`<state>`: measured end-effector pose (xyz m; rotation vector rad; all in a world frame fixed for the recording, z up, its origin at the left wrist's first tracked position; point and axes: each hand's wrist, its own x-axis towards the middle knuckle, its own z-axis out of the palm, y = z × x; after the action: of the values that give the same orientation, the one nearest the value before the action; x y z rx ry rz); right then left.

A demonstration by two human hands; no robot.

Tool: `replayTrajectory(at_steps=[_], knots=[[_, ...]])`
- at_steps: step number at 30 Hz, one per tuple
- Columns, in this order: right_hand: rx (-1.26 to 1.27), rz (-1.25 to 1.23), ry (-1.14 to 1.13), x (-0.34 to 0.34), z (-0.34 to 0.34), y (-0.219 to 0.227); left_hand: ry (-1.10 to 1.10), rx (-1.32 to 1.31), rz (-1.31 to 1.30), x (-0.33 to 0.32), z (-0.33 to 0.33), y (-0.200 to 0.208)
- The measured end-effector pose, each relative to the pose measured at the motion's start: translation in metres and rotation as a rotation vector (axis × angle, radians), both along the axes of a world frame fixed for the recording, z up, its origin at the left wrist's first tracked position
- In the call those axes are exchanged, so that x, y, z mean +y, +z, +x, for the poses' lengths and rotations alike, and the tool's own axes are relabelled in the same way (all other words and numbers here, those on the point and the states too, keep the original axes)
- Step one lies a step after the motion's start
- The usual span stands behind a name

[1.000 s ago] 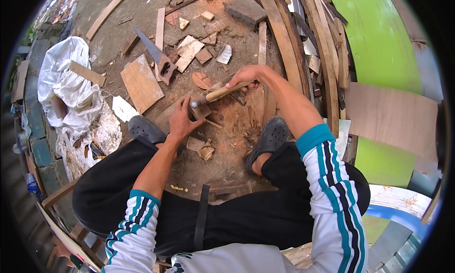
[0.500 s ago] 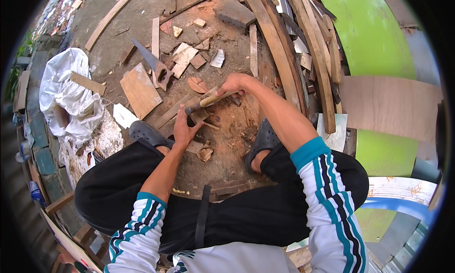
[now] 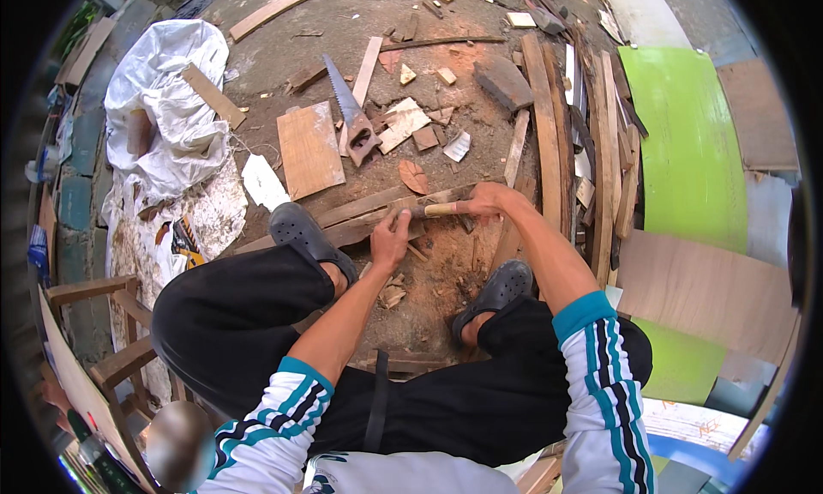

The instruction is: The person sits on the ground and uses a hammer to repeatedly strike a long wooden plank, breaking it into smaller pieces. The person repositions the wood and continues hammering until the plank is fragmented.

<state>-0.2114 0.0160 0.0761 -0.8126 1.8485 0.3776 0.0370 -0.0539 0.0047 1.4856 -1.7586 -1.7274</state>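
My right hand (image 3: pixel 489 201) is closed around the handle of a hammer (image 3: pixel 441 209), which lies almost level and points left. Its dark head end reaches my left hand's fingertips. My left hand (image 3: pixel 390 239) is closed, thumb and fingers pinching a small wood piece (image 3: pixel 400 204) that the fingers partly hide. Beneath and beside them, long wooden boards (image 3: pixel 356 225) lie on the ground between my feet. Reddish sawdust and wood chips (image 3: pixel 441 258) are scattered just under the hammer.
A handsaw (image 3: pixel 351 112) lies ahead beside a square plywood piece (image 3: pixel 309 151) and small offcuts. Long planks (image 3: pixel 549 134) are stacked to the right, near green panels (image 3: pixel 681 142). A white sack (image 3: pixel 163 108) sits at the left, a wooden frame (image 3: pixel 129 357) behind it.
The view has shifted, so the scene sits farther right and lower. My left hand has gone from fingers spread to a pinch by the hammer head. The hammer now lies more level.
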Motion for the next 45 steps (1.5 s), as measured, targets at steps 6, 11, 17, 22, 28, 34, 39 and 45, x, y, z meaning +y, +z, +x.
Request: replayTrajectory(at_steps=[6,11,17,22,28,34,39,45], knots=[[0.247,0.038,0.127,-0.014,0.017,0.009,-0.201,-0.436,0.164,-0.038,-0.034,0.008],[0.262,0.162,0.098,-0.025,0.03,0.022,-0.124,-0.418,-0.006,-0.023,-0.043,0.011],[0.331,0.203,0.053,-0.028,0.048,0.041,-0.053,-0.412,-0.04,-0.014,-0.043,0.005],[0.366,0.169,0.025,-0.032,0.061,0.055,-0.05,-0.433,-0.036,-0.018,-0.038,0.003],[0.332,0.094,0.032,-0.021,0.046,0.043,-0.124,-0.464,-0.125,-0.018,-0.044,0.006],[0.236,0.035,0.039,-0.012,0.032,0.026,-0.878,-0.419,-0.575,-0.028,-0.045,0.014],[0.012,0.164,0.0,-0.03,0.022,0.02,-1.048,-0.714,-0.49,-0.049,-0.07,0.015],[0.032,0.181,-0.053,-0.024,0.02,0.004,-0.974,-0.517,-0.56,-0.042,-0.071,-0.004]])
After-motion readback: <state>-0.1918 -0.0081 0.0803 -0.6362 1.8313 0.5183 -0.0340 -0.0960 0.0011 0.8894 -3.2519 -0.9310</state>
